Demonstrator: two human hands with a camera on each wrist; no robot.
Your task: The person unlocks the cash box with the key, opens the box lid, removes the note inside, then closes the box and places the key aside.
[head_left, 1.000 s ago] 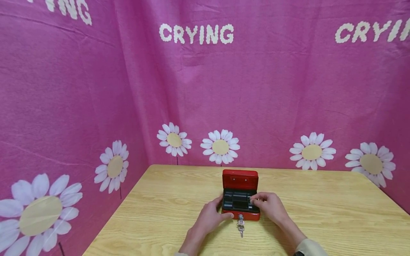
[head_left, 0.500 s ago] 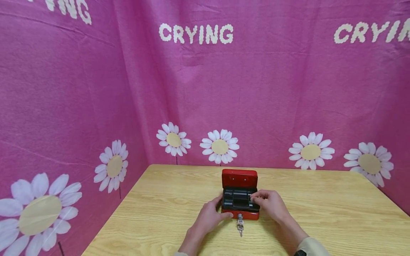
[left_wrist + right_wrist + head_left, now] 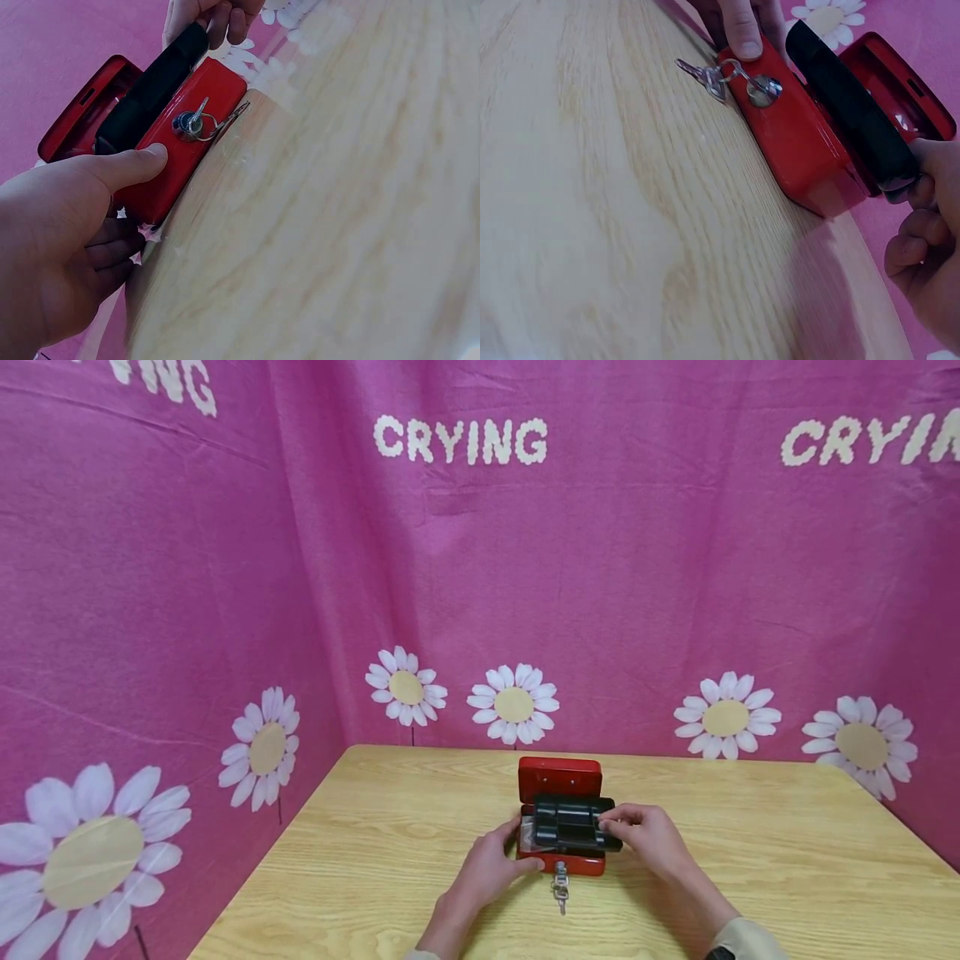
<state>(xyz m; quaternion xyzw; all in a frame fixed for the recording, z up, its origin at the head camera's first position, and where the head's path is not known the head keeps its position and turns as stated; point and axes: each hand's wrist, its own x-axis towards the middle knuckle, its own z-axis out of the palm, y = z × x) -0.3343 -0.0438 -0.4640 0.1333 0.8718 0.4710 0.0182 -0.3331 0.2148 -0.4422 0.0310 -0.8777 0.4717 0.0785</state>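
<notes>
A red cash box (image 3: 585,866) stands on the table with its lid (image 3: 560,779) raised. My left hand (image 3: 489,865) grips its left end, thumb on the front face and fingers round the side. In the head view my right hand (image 3: 651,842) pinches the right end of a black compartment tray (image 3: 573,836). The tray is lifted above the box and shifted right, slightly tilted. Under its left side, a pale patterned piece, like paper, (image 3: 527,832) shows inside the box. Keys (image 3: 196,120) on a ring hang from the front lock, one inserted.
The box rests on a light wood-grain table (image 3: 360,860). Behind and to the left hangs a pink cloth (image 3: 600,568) with daisies and white lettering. The raised lid stands behind the tray.
The right hand has lifted the black tray out of its seat and moved it right, uncovering the pale piece inside at the left. The left hand has stayed on the box.
</notes>
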